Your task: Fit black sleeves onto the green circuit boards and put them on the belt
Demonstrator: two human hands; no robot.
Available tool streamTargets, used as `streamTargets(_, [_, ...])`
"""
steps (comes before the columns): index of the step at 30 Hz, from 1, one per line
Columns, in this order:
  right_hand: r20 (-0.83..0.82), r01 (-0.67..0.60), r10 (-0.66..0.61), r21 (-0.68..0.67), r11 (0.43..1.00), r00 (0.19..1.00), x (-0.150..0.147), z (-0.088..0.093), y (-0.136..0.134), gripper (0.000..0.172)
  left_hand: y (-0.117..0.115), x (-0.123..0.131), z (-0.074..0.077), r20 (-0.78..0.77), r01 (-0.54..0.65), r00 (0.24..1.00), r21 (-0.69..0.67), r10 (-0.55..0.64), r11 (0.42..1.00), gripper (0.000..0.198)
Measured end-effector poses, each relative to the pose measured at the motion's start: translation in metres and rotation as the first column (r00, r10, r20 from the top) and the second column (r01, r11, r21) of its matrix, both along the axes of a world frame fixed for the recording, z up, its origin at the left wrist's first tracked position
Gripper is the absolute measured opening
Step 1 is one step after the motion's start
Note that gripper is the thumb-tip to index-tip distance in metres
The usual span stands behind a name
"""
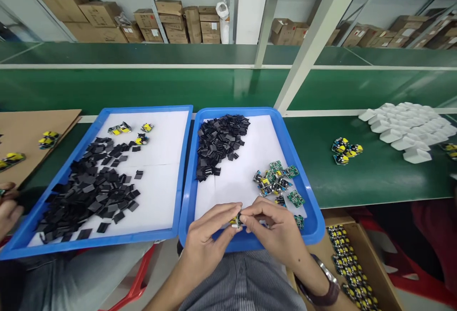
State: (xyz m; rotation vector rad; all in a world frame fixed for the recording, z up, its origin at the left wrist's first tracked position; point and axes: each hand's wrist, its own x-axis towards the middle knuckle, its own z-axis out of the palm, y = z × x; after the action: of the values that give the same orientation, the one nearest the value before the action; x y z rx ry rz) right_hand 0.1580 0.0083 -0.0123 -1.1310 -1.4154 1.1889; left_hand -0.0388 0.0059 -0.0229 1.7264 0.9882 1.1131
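Over the near edge of the right blue tray, my left hand and my right hand meet at a small circuit board with a yellow part on it. My left thumb and fingers pinch the board from the left. My right fingertips close on its right side; whether they also hold a small black piece is hidden. Inside this tray, a heap of small black square pieces lies at the back left. Several loose circuit boards lie to the right, some green side up.
A second blue tray at left holds black pieces and a few boards. A co-worker's hand shows at far left. White housings and boards lie right. A carton of boards stands below.
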Motion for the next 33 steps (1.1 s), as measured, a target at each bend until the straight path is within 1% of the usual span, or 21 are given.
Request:
streamTargets(3, [0.085, -0.007, 0.0, 0.083, 0.997, 0.996, 0.001, 0.0, 0.003, 0.011, -0.001, 0.001, -0.002, -0.022, -0.026, 0.999, 0.012, 0.026, 1.0, 0.052])
streamTargets(7, [0.077, -0.032, 0.025, 0.095, 0.995, 0.997, 0.005, 0.002, 0.004, 0.009, 0.0, 0.004, -0.003, -0.004, -0.04, 0.999, -0.024, 0.04, 0.999, 0.05])
streamTargets(10, [0.08, -0.052, 0.044, 0.108, 0.993, 0.996, 0.008, 0.005, 0.002, 0.017, 0.001, 0.006, -0.001, 0.023, -0.041, 0.999, -0.065, 0.043, 0.997, 0.047])
streamTargets(13, [0.091, -0.029, 0.02, 0.097, 0.995, 0.996, 0.008, 0.007, 0.0, 0.02, 0.0, 0.006, 0.001, 0.039, -0.072, 0.996, -0.15, 0.079, 0.986, 0.043])
streamTargets(15, [0.121, -0.008, -0.01, 0.15, 0.989, 0.993, 0.007, 0.008, 0.0, 0.018, 0.0, 0.005, 0.001, 0.048, -0.092, 0.993, -0.201, 0.104, 0.975, 0.038])
streamTargets(17, [0.159, -0.022, -0.013, 0.218, 0.976, 0.987, 0.007, 0.009, 0.0, 0.018, -0.001, 0.004, 0.001, 0.058, -0.094, 0.992, -0.223, 0.109, 0.97, 0.036])
streamTargets(19, [0.183, -0.056, 0.013, 0.23, 0.972, 0.983, 0.008, 0.009, -0.001, 0.022, -0.001, 0.003, 0.0, 0.076, -0.083, 0.992, -0.227, 0.102, 0.97, 0.037])
streamTargets(21, [0.194, -0.082, 0.042, 0.2, 0.976, 0.98, 0.008, 0.009, -0.002, 0.023, 0.0, 0.002, 0.0, 0.094, -0.066, 0.992, -0.224, 0.089, 0.972, 0.038])
streamTargets(24, [0.175, -0.052, 0.026, 0.144, 0.988, 0.984, 0.009, 0.009, -0.004, 0.023, 0.001, 0.002, 0.001, 0.103, -0.03, 0.993, -0.221, 0.054, 0.975, 0.039])
streamTargets(26, [0.178, -0.03, 0.005, 0.138, 0.99, 0.984, 0.009, 0.008, -0.006, 0.02, 0.001, 0.001, 0.002, 0.103, -0.012, 0.994, -0.215, 0.035, 0.977, 0.04])
streamTargets(29, [0.251, -0.052, 0.003, 0.188, 0.981, 0.968, 0.009, 0.009, -0.008, 0.018, -0.001, 0.0, 0.002, 0.105, 0.0, 0.994, -0.196, 0.021, 0.981, 0.043])
streamTargets(33, [0.352, -0.1, 0.001, 0.264, 0.959, 0.936, 0.006, 0.012, -0.015, 0.023, -0.003, 0.0, 0.001, 0.1, -0.013, 0.994, -0.18, 0.032, 0.984, 0.045])
